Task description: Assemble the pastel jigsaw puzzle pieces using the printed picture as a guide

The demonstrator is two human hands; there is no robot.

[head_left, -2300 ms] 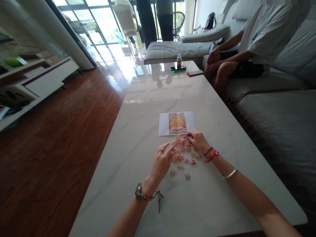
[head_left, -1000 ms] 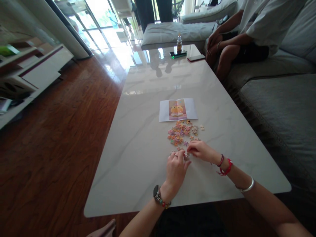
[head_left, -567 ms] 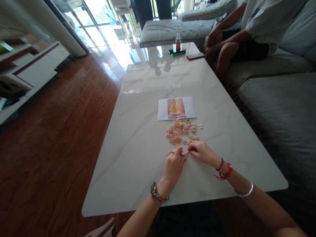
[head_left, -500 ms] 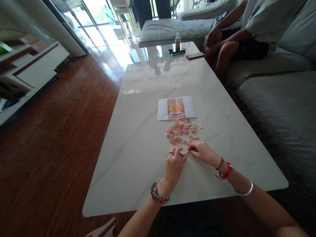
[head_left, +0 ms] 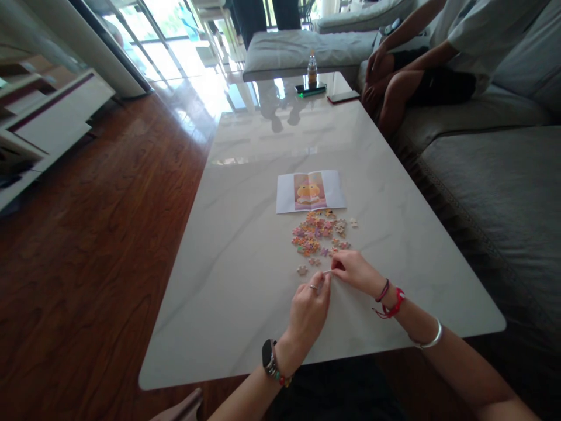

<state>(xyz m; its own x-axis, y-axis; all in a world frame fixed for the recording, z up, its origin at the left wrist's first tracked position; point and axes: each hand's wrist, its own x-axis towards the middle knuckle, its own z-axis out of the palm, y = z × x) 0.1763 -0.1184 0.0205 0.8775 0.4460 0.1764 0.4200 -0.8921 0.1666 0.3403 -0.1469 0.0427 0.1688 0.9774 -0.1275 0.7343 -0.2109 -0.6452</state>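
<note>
A heap of small pastel jigsaw pieces (head_left: 322, 234) lies on the white marble table (head_left: 245, 257), just below a folded paper sheet (head_left: 311, 191) printed with an orange cartoon figure. My left hand (head_left: 309, 307) and my right hand (head_left: 354, 271) meet just below the heap, fingertips pinched together on a small puzzle piece (head_left: 327, 272) between them. One loose piece (head_left: 302, 269) lies to the left of my fingers. My left wrist carries a watch and beads, my right wrist red cords and a silver bangle.
At the table's far end stand a small bottle (head_left: 312, 61), a dark phone (head_left: 310, 89) and a red phone (head_left: 343, 96). A person in a white shirt (head_left: 456, 41) sits on the grey sofa (head_left: 495, 175) at right. Wooden floor lies to the left.
My hands left the heap and drew back toward me, coming together on a single piece. The view tilted down, and a loose piece now shows to the left of my fingers.
</note>
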